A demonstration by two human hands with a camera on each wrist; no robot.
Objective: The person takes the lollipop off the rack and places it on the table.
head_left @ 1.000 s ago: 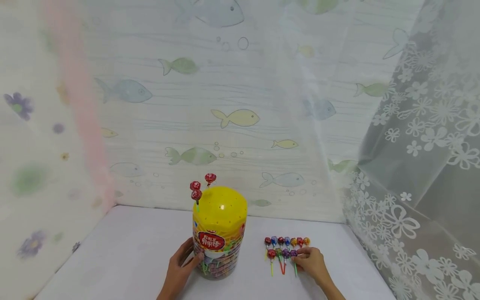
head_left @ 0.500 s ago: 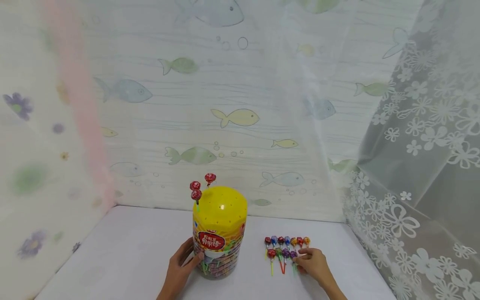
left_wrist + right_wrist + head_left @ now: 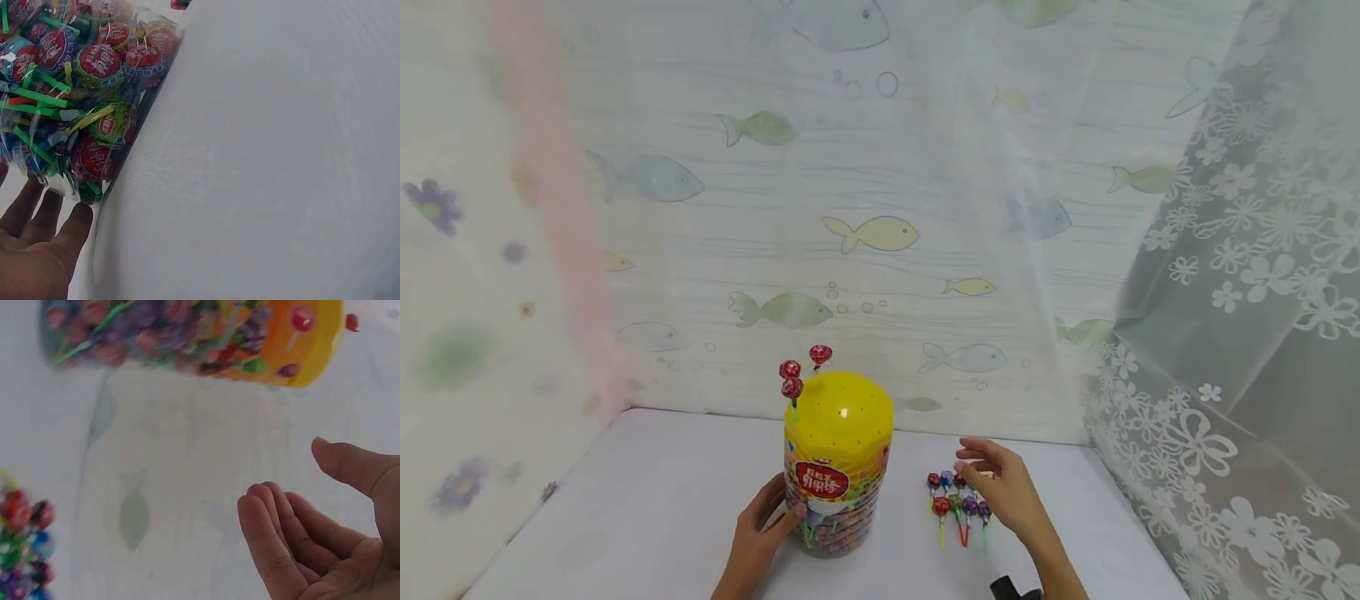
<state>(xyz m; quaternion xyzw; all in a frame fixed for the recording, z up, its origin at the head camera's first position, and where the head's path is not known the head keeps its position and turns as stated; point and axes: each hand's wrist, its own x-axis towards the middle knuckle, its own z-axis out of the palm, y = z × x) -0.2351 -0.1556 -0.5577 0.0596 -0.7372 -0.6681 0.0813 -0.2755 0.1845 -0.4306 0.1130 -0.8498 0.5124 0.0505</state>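
A clear jar point(image 3: 842, 521) packed with wrapped lollipops stands upright on the white table, topped by a yellow lid point(image 3: 850, 417) with small holes. Three red lollipops point(image 3: 792, 388) stick up from the lid's left and back side. My left hand point(image 3: 758, 533) holds the jar low on its left, thumb in front; the left wrist view shows fingertips point(image 3: 81, 215) at the jar's bottom edge. Holding nothing, my right hand point(image 3: 1006, 483) hovers over the right end of two lollipop rows, fingers slightly bent and thumb apart. The front row point(image 3: 942, 507) shows; the hand hides part of the back row point(image 3: 933, 481).
A black object point(image 3: 1011, 588) pokes in at the bottom edge beside the right forearm. Behind the table hangs a fish-patterned curtain point(image 3: 880, 317). Sheer fabric with white flowers point(image 3: 1202, 442) borders the right side, and a flowered sheet point(image 3: 467, 333) the left.
My right hand has left the purple lollipop at the front row's right end and risen up and away, fingers parted. That lollipop lies in its row. The left hand stays on the jar.
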